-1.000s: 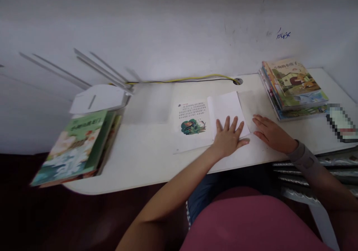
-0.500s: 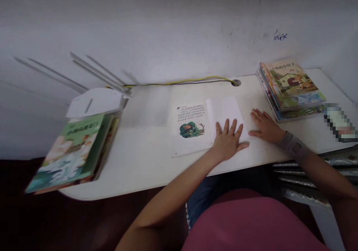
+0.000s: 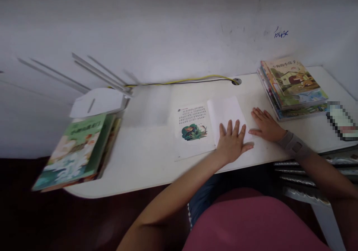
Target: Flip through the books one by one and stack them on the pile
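Note:
An open picture book lies on the white table; its left page carries printed text above a green illustration, and its right page looks blank. My left hand rests flat on the lower part of the blank page, fingers spread. Just right of the book, my right hand lies palm down on the tabletop, fingers stretched out and holding nothing. A grey band circles the right wrist.
A stack of picture books stands at the back right, with a pixelated phone-like object beside it. At left, more books overhang the table's edge before a white router with antennas. A yellow cable runs along the wall.
My left hand has slid slightly to the right along the page, and the book has shifted a little with it. My right hand stays in place. The view has moved slightly.

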### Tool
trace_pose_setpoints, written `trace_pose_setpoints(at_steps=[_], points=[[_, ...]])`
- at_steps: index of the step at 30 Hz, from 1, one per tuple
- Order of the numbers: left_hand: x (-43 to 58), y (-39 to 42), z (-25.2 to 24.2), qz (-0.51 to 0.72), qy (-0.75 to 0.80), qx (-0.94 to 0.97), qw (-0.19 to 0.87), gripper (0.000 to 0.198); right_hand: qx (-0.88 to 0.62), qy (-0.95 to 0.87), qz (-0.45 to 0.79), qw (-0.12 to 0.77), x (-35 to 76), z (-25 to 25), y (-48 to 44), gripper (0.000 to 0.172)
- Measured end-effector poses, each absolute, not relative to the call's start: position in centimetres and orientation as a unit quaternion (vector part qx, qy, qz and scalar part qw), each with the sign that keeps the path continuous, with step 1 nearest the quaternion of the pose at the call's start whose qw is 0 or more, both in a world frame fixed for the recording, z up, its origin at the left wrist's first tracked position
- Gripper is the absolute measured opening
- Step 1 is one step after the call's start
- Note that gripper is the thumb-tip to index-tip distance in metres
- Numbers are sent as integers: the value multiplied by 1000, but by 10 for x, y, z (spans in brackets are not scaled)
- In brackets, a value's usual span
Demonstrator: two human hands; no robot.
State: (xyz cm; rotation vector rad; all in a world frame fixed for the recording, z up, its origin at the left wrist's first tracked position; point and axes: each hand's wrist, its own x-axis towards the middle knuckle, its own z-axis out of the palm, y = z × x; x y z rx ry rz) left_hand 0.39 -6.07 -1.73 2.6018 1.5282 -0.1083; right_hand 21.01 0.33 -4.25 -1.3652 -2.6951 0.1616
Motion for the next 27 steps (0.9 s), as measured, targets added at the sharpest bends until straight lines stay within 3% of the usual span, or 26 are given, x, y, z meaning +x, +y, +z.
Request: trace_pose_setpoints(at_steps=[16,27], points=[[-2,-57,-20,-29,477,876,67,82,-456,-886,61,55,210,-43,4,93],[-7,-56,-16,-38,459,883,86,85,-455,-888,56,40,209,-39,2,83]])
